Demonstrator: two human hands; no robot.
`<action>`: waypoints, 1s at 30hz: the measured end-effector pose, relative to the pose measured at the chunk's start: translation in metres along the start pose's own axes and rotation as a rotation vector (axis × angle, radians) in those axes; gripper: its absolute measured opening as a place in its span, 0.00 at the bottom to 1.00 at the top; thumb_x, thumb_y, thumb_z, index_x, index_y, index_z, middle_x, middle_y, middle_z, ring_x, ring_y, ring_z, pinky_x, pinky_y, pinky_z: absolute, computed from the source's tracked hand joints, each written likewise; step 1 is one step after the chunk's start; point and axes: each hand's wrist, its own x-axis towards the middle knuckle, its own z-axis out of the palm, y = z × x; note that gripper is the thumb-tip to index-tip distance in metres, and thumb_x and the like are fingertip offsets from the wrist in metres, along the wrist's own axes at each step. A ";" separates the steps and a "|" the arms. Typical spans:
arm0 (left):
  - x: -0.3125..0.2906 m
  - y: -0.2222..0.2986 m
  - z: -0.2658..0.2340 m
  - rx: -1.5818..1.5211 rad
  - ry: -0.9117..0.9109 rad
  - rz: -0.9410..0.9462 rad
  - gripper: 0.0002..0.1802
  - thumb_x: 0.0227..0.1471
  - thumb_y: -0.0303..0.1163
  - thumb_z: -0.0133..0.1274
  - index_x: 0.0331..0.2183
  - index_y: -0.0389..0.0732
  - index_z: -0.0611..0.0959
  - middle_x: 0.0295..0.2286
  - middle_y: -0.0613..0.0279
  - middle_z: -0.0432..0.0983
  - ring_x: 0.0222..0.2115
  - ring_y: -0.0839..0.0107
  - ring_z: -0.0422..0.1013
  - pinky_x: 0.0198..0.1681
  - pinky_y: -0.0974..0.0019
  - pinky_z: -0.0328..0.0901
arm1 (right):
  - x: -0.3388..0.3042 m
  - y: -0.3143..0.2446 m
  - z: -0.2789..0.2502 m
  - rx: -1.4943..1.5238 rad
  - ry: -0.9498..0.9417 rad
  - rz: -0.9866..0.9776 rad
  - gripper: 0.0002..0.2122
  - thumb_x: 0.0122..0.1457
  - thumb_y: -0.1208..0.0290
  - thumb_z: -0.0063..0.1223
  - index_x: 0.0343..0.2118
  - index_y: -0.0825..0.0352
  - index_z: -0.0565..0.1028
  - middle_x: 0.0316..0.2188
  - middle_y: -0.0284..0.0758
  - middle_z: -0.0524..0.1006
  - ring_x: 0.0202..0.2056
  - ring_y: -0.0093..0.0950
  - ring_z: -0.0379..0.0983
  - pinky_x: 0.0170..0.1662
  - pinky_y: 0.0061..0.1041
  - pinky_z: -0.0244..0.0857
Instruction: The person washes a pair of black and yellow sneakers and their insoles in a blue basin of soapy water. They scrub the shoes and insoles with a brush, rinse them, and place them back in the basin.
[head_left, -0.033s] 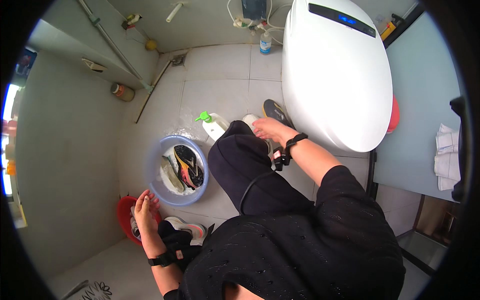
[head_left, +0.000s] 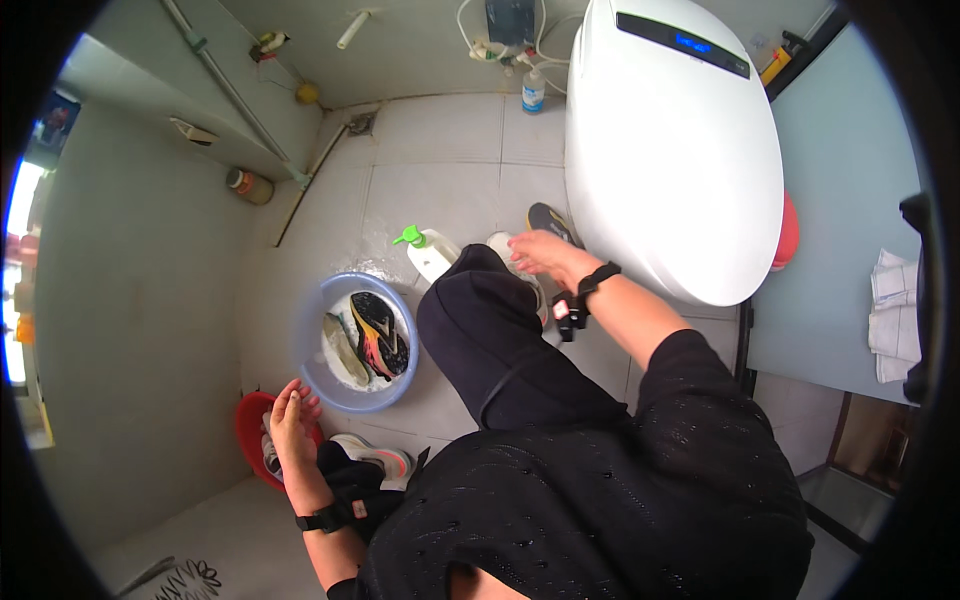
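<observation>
My left hand [head_left: 292, 422] hangs over the rim of a red basin [head_left: 250, 420], its fingers loosely extended with nothing in them. Beyond it stands a round blue basin [head_left: 312, 372] with foamy water. A black shoe with yellow and pink trim [head_left: 378, 335] and a pale shoe [head_left: 342, 350] lie in that water. My right hand [head_left: 545, 255] reaches past my right knee with fingers stretched out and holding nothing. A white bottle with a green pump [head_left: 430, 255] stands between the blue basin and my knee. Light-coloured shoes partly show in the red basin.
A white toilet [head_left: 675, 160] stands at the right, with a dark shoe [head_left: 552, 224] beside its base. A small bottle [head_left: 532, 92] is by the back wall. A floor squeegee [head_left: 308, 185] and a brown jar [head_left: 250, 185] are at the left wall. Water wets the tiles.
My hands stay in nearly the same places. The small black device dangling by my right wrist has swung slightly, and its cord has shifted.
</observation>
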 end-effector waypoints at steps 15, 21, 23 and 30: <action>-0.059 0.007 -0.010 -0.220 -0.116 0.106 0.15 0.58 0.33 0.50 0.47 0.41 0.76 0.37 0.61 0.76 0.32 0.70 0.75 0.35 0.69 0.71 | -0.224 -0.228 -0.048 -0.812 -0.103 -0.716 0.18 0.59 0.61 0.48 0.50 0.63 0.72 0.37 0.31 0.76 0.35 0.21 0.72 0.38 0.23 0.68; -0.068 0.000 -0.003 -0.194 -0.125 0.061 0.15 0.58 0.34 0.50 0.47 0.41 0.77 0.37 0.61 0.76 0.33 0.70 0.75 0.35 0.69 0.70 | -0.124 -0.043 -0.005 -0.718 0.102 -0.583 0.16 0.55 0.66 0.52 0.44 0.69 0.75 0.39 0.44 0.79 0.41 0.36 0.76 0.45 0.30 0.68; -0.069 -0.004 -0.002 -0.164 -0.116 0.030 0.16 0.58 0.35 0.51 0.47 0.41 0.77 0.38 0.60 0.77 0.34 0.70 0.75 0.36 0.68 0.70 | -0.085 0.015 -0.005 -0.780 0.266 -0.378 0.17 0.55 0.67 0.52 0.46 0.69 0.74 0.42 0.49 0.77 0.47 0.44 0.73 0.49 0.36 0.66; -0.062 -0.020 0.008 -0.127 -0.004 -0.038 0.17 0.57 0.33 0.50 0.47 0.38 0.76 0.35 0.60 0.78 0.32 0.69 0.76 0.36 0.68 0.71 | 0.008 0.127 -0.052 -1.086 0.386 -0.223 0.16 0.62 0.57 0.41 0.43 0.65 0.69 0.44 0.48 0.73 0.45 0.50 0.70 0.46 0.47 0.65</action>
